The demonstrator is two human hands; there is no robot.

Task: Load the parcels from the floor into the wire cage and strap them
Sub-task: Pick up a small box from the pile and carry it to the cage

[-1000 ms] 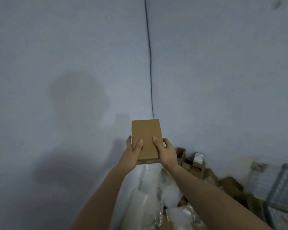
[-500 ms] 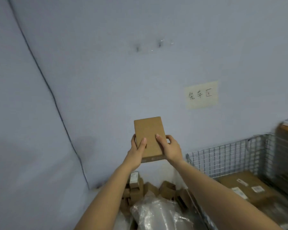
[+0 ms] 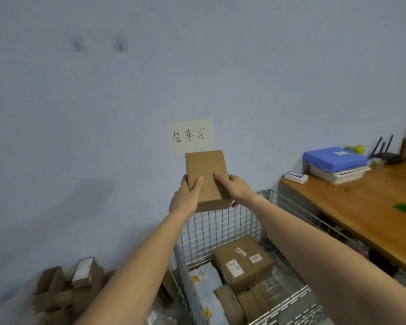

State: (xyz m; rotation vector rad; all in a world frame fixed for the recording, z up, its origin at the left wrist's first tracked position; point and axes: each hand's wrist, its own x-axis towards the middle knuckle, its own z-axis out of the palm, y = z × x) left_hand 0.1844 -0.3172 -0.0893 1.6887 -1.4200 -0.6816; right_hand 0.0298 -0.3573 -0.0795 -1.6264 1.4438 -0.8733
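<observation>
Pale blue wall fills the view behind both hands. A wooden counter runs to the right of the hands and lower than them.

The wire cage stands directly below the hands. Its back mesh is close to the wall and its right side is beside the counter edge.

A pile of small brown cartons sits on the floor, below and well left of the left hand, outside the cage. One carton with a white face lies on top.

Inside the cage, below the right hand:
- A large labelled parcel lies somewhat tilted.
- A pale poly mailer is just beside it, on the left.
- A few small brown boxes lie nearer the person.

On the counter, right of the hands:
- A blue box rests on a white stack.
- A small white box sits by the near corner.
- A black router with antennas stands farther right.

A paper sign with handwritten characters is on the wall just above the hands. The held parcel hides its lower edge.

The held parcel is a plain, flat brown carton. It is upright with a slight tilt, in the air above the cage's back mesh, touching only the hands.

The left hand grasps the parcel's lower left edge, thumb laid across the front face. The right hand grasps the lower right edge, thumb on the front. Both forearms are bare and stretched forward.
</observation>
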